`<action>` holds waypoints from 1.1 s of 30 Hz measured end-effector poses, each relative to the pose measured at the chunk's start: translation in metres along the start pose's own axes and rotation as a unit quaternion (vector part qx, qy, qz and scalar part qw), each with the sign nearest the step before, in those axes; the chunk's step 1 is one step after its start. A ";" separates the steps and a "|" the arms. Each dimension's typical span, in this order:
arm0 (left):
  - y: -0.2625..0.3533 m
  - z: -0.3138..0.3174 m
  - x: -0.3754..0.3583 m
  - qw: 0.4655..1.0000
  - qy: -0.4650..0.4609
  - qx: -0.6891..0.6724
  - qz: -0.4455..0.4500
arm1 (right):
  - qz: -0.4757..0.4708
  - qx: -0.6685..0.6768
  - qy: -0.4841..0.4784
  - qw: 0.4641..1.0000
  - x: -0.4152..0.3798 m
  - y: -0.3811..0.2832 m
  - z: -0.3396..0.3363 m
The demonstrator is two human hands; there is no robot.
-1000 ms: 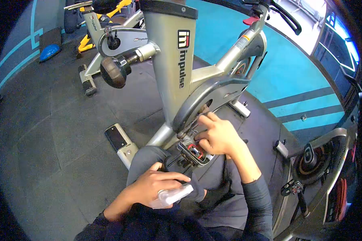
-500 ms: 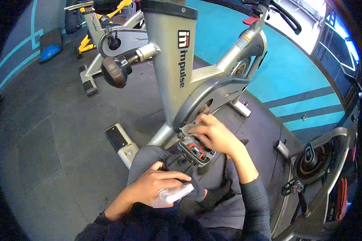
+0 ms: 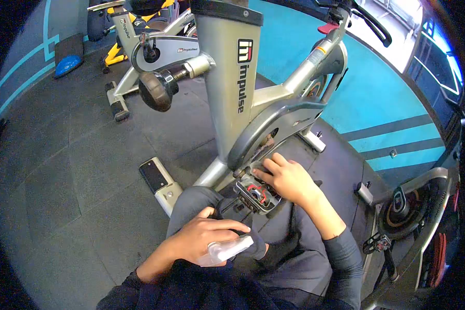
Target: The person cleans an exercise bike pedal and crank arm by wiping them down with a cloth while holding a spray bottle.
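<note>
On the dark rubber floor (image 3: 62, 170) stands a grey spin bike (image 3: 232, 82), and the head view looks down on both hands beside its crank. The right hand (image 3: 289, 181) rests on the pedal (image 3: 257, 195), fingers (image 3: 266, 166) pressed together against the pedal's upper edge under the chain guard (image 3: 274, 121). The left hand (image 3: 201, 240) lies on the knee, fingers wrapped tight around a clear spray bottle (image 3: 227, 250).

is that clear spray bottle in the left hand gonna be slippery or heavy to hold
Probably light: the clear spray bottle looks like small thin plastic, held easily in the left hand. Its smooth surface may get slippery if wet. Resting tilted on the knee, it would likely roll if released.
</note>
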State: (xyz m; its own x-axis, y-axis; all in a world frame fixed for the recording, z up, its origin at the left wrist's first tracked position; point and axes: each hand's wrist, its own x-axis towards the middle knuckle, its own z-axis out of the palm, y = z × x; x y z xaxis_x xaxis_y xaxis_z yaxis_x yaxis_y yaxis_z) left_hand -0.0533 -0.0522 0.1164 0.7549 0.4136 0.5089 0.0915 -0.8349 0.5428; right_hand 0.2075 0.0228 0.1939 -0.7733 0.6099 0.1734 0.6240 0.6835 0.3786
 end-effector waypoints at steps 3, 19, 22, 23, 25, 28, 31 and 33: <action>-0.001 0.003 0.000 1.000 0.005 -0.001 0.007 | -0.046 -0.065 0.007 0.997 -0.002 -0.002 -0.002; 0.004 -0.002 0.002 1.000 -0.001 0.001 -0.010 | -0.092 -0.158 0.077 0.980 0.008 0.003 0.004; 0.003 -0.001 0.001 1.000 -0.002 0.006 -0.006 | -0.121 -0.174 0.017 0.977 0.005 0.005 -0.003; 0.004 -0.001 0.001 1.000 -0.003 0.006 -0.007 | -0.128 -0.162 0.008 0.978 0.004 0.006 -0.005; 0.003 -0.002 0.002 1.000 -0.007 0.003 -0.006 | -0.132 -0.150 -0.002 0.980 -0.001 0.010 -0.012; 0.002 0.000 0.001 1.000 -0.010 -0.005 -0.006 | -0.072 -0.051 -0.016 0.996 -0.011 0.018 -0.025; 0.000 0.000 0.001 1.000 -0.005 -0.001 0.001 | 0.037 0.030 0.037 0.998 -0.026 0.025 -0.025; 0.000 -0.001 0.002 1.000 -0.005 -0.007 0.002 | 0.061 0.069 0.067 0.993 -0.034 0.023 -0.030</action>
State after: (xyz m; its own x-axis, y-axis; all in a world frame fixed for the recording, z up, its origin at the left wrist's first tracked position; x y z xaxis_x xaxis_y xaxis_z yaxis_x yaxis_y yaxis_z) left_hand -0.0525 -0.0512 0.1174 0.7620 0.4069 0.5038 0.0802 -0.8313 0.5500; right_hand 0.2445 0.0056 0.2237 -0.6931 0.6390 0.3336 0.7164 0.6622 0.2198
